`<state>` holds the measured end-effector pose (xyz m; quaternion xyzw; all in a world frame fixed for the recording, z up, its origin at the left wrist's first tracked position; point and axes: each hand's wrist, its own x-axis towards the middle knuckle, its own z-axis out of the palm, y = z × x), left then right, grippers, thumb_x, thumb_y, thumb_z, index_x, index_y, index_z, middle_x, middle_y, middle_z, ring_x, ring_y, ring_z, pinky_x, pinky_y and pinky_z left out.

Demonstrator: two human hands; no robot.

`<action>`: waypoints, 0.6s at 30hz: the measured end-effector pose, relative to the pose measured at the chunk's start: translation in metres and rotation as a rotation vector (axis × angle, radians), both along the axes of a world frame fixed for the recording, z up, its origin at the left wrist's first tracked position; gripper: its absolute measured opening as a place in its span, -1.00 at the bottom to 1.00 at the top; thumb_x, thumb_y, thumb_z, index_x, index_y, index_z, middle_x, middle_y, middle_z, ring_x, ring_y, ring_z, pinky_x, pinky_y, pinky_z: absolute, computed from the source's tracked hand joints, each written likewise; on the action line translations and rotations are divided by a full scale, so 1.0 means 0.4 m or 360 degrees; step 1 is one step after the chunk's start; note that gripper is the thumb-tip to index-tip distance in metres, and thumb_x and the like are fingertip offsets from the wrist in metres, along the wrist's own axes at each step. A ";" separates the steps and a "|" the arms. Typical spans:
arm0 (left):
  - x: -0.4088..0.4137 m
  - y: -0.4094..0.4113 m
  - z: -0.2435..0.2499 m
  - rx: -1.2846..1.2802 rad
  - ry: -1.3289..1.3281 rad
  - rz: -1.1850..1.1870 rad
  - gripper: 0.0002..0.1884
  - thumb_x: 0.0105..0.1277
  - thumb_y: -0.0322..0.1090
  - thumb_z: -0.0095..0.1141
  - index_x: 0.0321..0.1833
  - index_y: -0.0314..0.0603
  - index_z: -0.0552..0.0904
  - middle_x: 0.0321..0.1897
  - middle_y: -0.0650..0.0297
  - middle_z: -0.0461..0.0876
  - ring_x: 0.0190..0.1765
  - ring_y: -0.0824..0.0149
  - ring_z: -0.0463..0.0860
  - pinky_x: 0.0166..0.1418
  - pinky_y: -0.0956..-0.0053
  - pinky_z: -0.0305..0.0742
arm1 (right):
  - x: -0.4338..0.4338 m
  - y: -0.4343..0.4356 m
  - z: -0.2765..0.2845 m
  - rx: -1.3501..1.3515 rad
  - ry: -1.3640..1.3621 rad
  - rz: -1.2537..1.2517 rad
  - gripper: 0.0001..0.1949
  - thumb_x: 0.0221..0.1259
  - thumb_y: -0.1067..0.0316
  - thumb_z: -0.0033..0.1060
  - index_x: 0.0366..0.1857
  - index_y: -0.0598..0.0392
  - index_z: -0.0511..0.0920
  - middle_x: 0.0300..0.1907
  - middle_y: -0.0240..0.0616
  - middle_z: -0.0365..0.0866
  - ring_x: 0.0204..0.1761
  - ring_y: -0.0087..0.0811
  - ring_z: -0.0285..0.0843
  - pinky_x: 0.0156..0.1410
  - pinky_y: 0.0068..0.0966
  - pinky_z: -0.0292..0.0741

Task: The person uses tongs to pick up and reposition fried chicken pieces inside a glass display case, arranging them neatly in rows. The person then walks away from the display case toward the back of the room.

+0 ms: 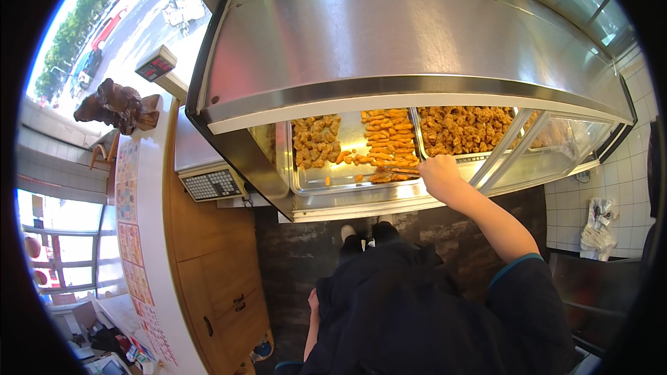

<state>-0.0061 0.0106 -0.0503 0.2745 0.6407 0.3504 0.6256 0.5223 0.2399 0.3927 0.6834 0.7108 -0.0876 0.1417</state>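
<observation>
My right hand (440,178) grips metal tongs (400,170) at the open front of a stainless-steel display case (396,31). The tongs reach over a metal tray (352,133). Their tips lie among golden fried sticks (391,133), and the picture does not settle whether they pinch one. Battered fried pieces (315,140) fill that tray's left end. A second tray, right of the tongs, is heaped with browned fried chunks (464,130). My left hand (313,299) hangs low beside my dark clothing, partly hidden, its fingers unclear.
Glass sliding doors (563,140) cover the case's right part. To the left stand a weighing scale (211,185), a dark carved figure (119,107) and a wooden cabinet (219,271). Plastic bags (598,232) hang on the tiled wall at right.
</observation>
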 end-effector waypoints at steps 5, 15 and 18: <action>-0.003 -0.004 0.001 -0.0014 0.0017 -0.0012 -0.83 0.26 -0.45 -0.06 -0.14 -0.33 0.54 -0.29 0.31 0.59 -0.23 0.49 0.54 -0.11 0.61 0.44 | -0.009 -0.013 -0.009 0.0074 0.0049 0.0012 -0.92 -0.20 0.48 0.05 -0.56 0.09 0.55 -0.62 -0.20 0.53 -0.49 -0.22 0.55 -0.45 -0.36 0.41; -0.009 0.001 0.002 0.0085 -0.0261 -0.0044 -0.82 0.27 -0.44 -0.07 -0.13 -0.33 0.54 -0.29 0.32 0.59 -0.21 0.50 0.53 -0.10 0.62 0.43 | 0.020 -0.053 -0.022 0.0010 -0.0077 -0.0036 -0.93 -0.19 0.44 0.09 -0.60 0.06 0.59 -0.59 -0.25 0.57 -0.47 -0.30 0.57 -0.41 -0.43 0.45; -0.012 0.000 0.007 0.0069 -0.0159 -0.0073 -0.81 0.28 -0.43 -0.06 -0.14 -0.31 0.56 -0.31 0.34 0.59 -0.22 0.53 0.51 -0.10 0.64 0.42 | 0.028 -0.044 -0.040 0.0055 -0.0054 0.0008 -0.94 -0.22 0.44 0.09 -0.65 0.06 0.58 -0.61 -0.23 0.56 -0.50 -0.27 0.56 -0.44 -0.40 0.43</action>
